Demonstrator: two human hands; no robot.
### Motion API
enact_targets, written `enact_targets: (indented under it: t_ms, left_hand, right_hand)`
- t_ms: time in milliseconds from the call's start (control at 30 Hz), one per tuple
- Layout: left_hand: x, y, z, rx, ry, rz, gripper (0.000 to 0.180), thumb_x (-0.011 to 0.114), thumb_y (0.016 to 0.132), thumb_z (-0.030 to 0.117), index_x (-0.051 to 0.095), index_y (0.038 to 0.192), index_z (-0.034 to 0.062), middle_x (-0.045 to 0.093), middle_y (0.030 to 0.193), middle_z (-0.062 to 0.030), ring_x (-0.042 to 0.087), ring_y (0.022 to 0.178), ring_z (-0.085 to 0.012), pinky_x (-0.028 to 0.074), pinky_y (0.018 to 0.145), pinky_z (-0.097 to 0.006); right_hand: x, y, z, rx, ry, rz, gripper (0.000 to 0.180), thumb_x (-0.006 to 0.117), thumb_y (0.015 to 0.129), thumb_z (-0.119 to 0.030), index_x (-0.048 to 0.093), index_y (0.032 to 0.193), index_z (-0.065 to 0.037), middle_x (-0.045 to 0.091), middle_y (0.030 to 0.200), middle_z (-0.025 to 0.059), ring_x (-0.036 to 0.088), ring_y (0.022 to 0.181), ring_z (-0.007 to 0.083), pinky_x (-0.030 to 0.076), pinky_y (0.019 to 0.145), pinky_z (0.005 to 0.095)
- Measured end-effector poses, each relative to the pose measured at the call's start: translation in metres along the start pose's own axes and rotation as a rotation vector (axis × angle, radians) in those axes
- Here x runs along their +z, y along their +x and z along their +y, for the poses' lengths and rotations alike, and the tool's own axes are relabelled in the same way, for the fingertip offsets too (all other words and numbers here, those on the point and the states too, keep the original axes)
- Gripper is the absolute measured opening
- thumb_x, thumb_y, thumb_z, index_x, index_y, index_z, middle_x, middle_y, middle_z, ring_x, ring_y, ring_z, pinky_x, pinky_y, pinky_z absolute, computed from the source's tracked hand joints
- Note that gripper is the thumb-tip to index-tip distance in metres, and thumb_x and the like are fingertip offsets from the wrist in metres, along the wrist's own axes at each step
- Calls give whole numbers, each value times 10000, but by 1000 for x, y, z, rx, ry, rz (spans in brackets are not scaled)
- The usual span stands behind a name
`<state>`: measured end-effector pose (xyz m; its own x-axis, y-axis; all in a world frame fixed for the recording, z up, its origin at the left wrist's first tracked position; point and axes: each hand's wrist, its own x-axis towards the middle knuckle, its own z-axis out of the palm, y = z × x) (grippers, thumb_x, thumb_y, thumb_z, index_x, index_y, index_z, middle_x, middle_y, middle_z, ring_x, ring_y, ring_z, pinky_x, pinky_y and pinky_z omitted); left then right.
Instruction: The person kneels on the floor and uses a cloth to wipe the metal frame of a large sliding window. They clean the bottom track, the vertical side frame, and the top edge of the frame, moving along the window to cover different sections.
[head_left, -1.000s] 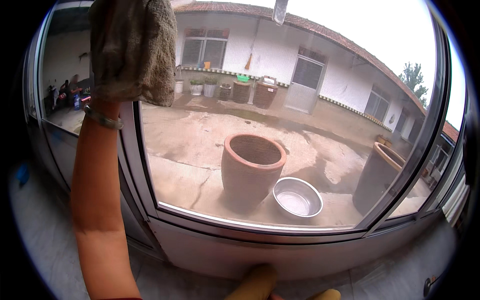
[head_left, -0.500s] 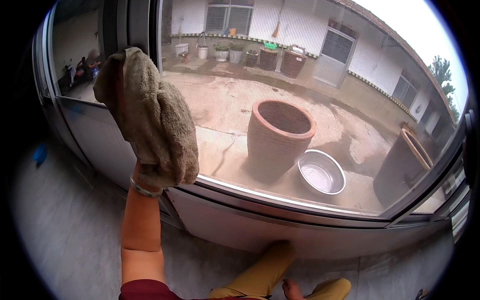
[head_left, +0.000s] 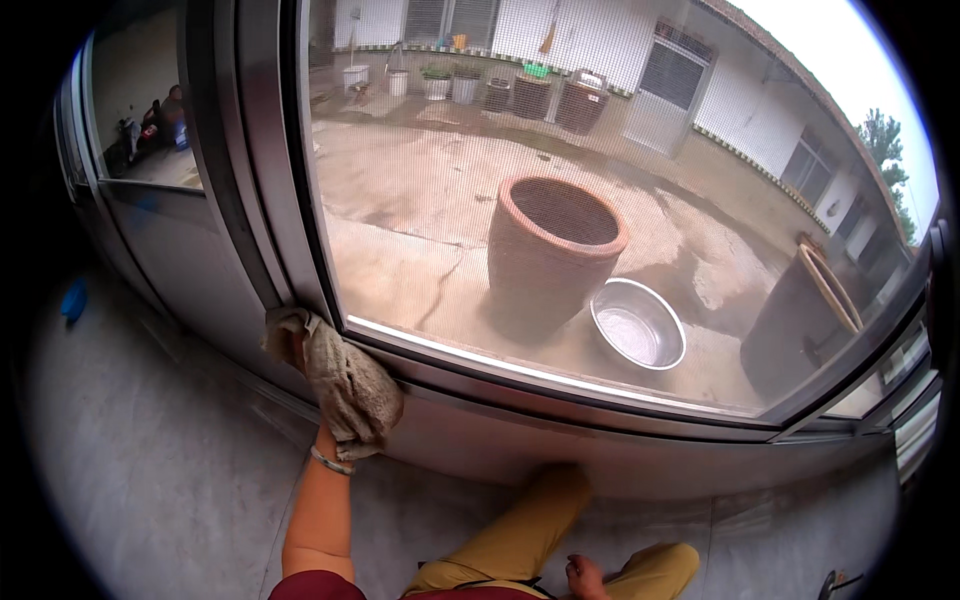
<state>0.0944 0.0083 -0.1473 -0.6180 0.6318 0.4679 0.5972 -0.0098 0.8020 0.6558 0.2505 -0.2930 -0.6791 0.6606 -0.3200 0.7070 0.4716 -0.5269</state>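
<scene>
My left hand (head_left: 326, 440) is wrapped in a damp-looking beige-grey cloth (head_left: 358, 392), which hides most of its fingers. It presses the cloth to the lower end of the metal door frame (head_left: 262, 190), by the corner below the screened pane. A bracelet (head_left: 331, 461) circles that wrist. Beside my knee, low in the picture, my right hand (head_left: 585, 577) rests with its fingers curled in; nothing shows in it.
Beyond the mesh pane stand a large clay pot (head_left: 555, 255), a metal basin (head_left: 638, 324) and a second pot (head_left: 800, 320) in a yard. Below the pane runs a solid panel (head_left: 480, 440). A small blue object (head_left: 74, 300) lies on the grey floor (head_left: 170, 440) at left.
My left hand has slid down the upright frame with the cloth, from beside the pane to its lower corner. My right hand stays by my knee.
</scene>
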Motion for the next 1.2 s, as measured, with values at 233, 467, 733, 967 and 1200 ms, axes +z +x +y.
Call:
enact_targets:
  t_ms: [233, 467, 733, 967, 1200]
  left_hand:
    - [-24, 18, 28, 19, 140, 24, 466, 394, 1063, 351, 380, 1456, 99, 510, 1392, -84, 503, 1264, -219, 432, 1079, -372]
    - [-115, 132, 114, 218, 121, -5, 487, 440, 1047, 344, 378, 1460, 93, 511, 1395, -91, 512, 1265, -220, 455, 1068, -375]
    - [-177, 238, 260, 517, 127, 59, 515, 491, 1030, 336, 376, 1466, 87, 512, 1397, -100, 523, 1267, -221, 480, 1054, -379]
    - [-189, 314, 360, 838, 65, 143, 544, 537, 1014, 329, 373, 1470, 81, 513, 1400, -107, 533, 1269, -222, 503, 1043, -383]
    - [-226, 359, 438, 1231, 374, 308, 582, 605, 988, 297, 378, 1474, 71, 513, 1405, -115, 545, 1269, -224, 526, 1034, -382]
  right_hand:
    - [-1, 2, -19, -67, 103, 34, 338, 519, 983, -187, 593, 1273, -31, 637, 1218, 247, 587, 1153, 427, 474, 982, 458]
    - [21, 36, -6, -69, 187, 41, 343, 531, 973, -188, 590, 1271, -29, 644, 1204, 253, 596, 1144, 439, 488, 956, 471]
    - [43, 44, 30, -16, 178, -34, 352, 550, 960, -209, 589, 1272, -52, 648, 1182, 260, 602, 1112, 458, 494, 936, 489]
    - [82, 53, 70, 64, 250, -22, 379, 587, 940, -252, 592, 1251, -34, 656, 1148, 276, 621, 1071, 456, 507, 908, 493]
    - [96, 73, 68, 50, 230, -41, 409, 635, 917, -278, 596, 1245, -36, 672, 1126, 260, 630, 1051, 452, 510, 895, 489]
